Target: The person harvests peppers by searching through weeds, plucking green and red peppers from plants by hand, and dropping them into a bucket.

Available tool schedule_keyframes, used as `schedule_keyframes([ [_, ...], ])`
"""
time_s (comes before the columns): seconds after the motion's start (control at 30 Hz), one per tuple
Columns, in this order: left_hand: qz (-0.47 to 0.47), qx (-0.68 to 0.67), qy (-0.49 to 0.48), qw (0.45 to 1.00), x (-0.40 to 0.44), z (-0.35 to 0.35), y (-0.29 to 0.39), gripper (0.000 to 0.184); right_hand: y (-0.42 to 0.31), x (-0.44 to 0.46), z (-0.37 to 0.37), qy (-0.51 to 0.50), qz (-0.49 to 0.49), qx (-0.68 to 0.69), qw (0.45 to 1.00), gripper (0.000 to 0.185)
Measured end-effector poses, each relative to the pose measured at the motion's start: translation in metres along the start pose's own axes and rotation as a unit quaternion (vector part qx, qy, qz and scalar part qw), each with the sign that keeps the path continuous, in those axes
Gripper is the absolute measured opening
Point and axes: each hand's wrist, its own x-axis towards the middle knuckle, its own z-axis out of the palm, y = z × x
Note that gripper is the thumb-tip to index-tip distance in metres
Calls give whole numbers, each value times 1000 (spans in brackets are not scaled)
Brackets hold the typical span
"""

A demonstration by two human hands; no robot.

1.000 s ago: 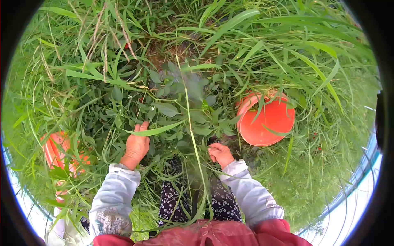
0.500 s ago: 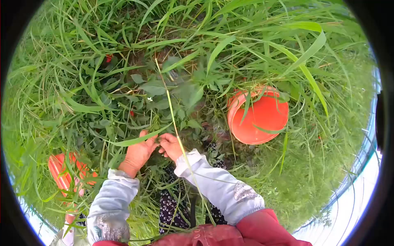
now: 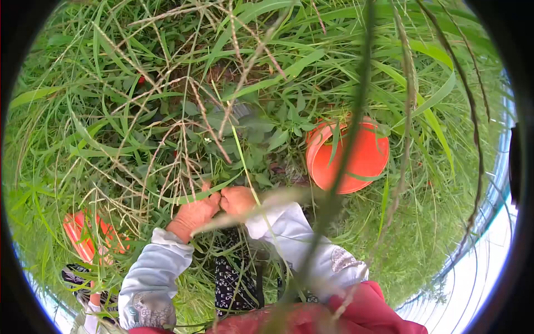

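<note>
My left hand [image 3: 194, 216] and my right hand [image 3: 238, 201] meet low among the green plants, in front of my knees. The fingers of both are curled in and close together. Whatever they pinch, if anything, is hidden by the fingers and grass blades. Around them grow leafy plants [image 3: 261, 131] with a small white flower [image 3: 207, 140]. A red spot [image 3: 142, 79] shows among the leaves farther off; its kind is too small to tell. To the right of my right hand an orange bucket [image 3: 356, 158] lies tipped in the grass, its mouth toward me.
Branching grass seed heads [image 3: 189, 111] and a blurred green stem [image 3: 353, 128] cross the view close to the camera. At the lower left stands another orange container [image 3: 80, 236], with another person's arm [image 3: 94, 295] beside it. Tall grass surrounds everything.
Seed heads and a thick stem have swung into the foreground. My hands have drawn closer together, the right one more curled. At the lower left, the other person's patterned clothing shows more.
</note>
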Motion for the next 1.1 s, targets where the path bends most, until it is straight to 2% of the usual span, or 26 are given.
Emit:
schedule_keyframes([
  [0.03, 27, 6, 51, 998, 1, 14, -6, 17, -16, -11, -17, 35, -31, -95, 994, 16],
  [0.07, -119, -44, -17, 992, -8, 50, -21, 20, -20, -20, -30, 36, -32, -96, 994, 16],
  [0.13, -93, 12, -34, 995, -11, 25, -40, 28, -14, -36, -58, -123, -54, -24, 991, 23],
  [0.17, -86, 8, -56, 995, -12, 6, -38, 25, -8, -44, -65, -46, -106, 62, 991, 21],
  [0.2, -84, 7, -62, 995, -18, 23, -44, 25, -2, -47, -74, -90, 75, 278, 953, 21],
  [0.27, 10, 105, -31, 994, -34, 68, -65, 38, 10, -35, -91, 22, 132, 393, 910, 24],
  [0.33, 1, 149, -41, 988, -27, 55, -55, 33, -2, -17, -108, 56, 163, 466, 868, 35],
  [0.4, -43, 102, -90, 990, -23, 22, -32, 40, -5, 14, -110, 32, 154, 558, 815, 32],
  [0.47, -70, 85, -115, 987, -22, 14, -24, 44, -15, 36, -113, -20, 111, 600, 792, 29],
  [0.53, -54, 138, -173, 974, -25, 18, -19, 43, -19, 45, -110, -11, 83, 616, 783, 30],
  [0.6, -80, 128, -180, 972, -30, 27, -21, 42, -25, 46, -104, -4, 57, 630, 774, 32],
  [0.67, -15, 143, -7, 990, -35, 37, -26, 20, -33, 39, -95, -53, 32, 506, 860, 59],
  [0.7, -64, 113, -93, 987, -37, 42, -28, 25, -28, 37, -88, -98, -25, 480, 872, 59],
  [0.73, -68, 112, -98, 987, -38, 47, -33, 25, -18, 32, -54, -3, -84, 530, 844, 46],
  [0.8, -63, 64, -124, 988, -54, 54, -42, 30, -38, 17, -50, -35, 5, 672, 740, 33],
  [0.83, -105, 68, -35, 992, -56, 28, -30, 35, -36, 15, -41, -42, 5, 675, 736, 33],
  [0.87, -110, 71, -41, 991, -60, -1, -21, 35, -30, 12, -29, 49, -142, 507, 849, 30],
  [0.9, -127, 55, 23, 990, -63, -29, -12, 36, -27, 9, -21, 140, -279, 303, 900, 28],
  [0.93, -143, 38, 88, 985, -66, -54, -6, 37, -34, 6, -20, 139, -280, 308, 899, 28],
  [0.97, -167, -3, 119, 979, -74, -72, -2, 41, -43, 4, -23, 70, -52, 595, 799, 28],
  [1.0, -190, -44, 149, 969, -82, -90, 3, 45, -51, 0, -26, -12, 183, 793, 581, 28],
  [1.03, -237, -60, 180, 953, -84, -113, 11, 35, -55, -4, -27, -24, 165, 800, 577, 26],
  [1.07, -232, -69, 252, 937, -88, -127, 15, 28, -60, -7, -30, -26, 166, 803, 572, 26],
  [1.1, -232, -107, 272, 928, -90, -144, 23, 26, -67, -10, -34, -17, 167, 770, 616, 25],
])
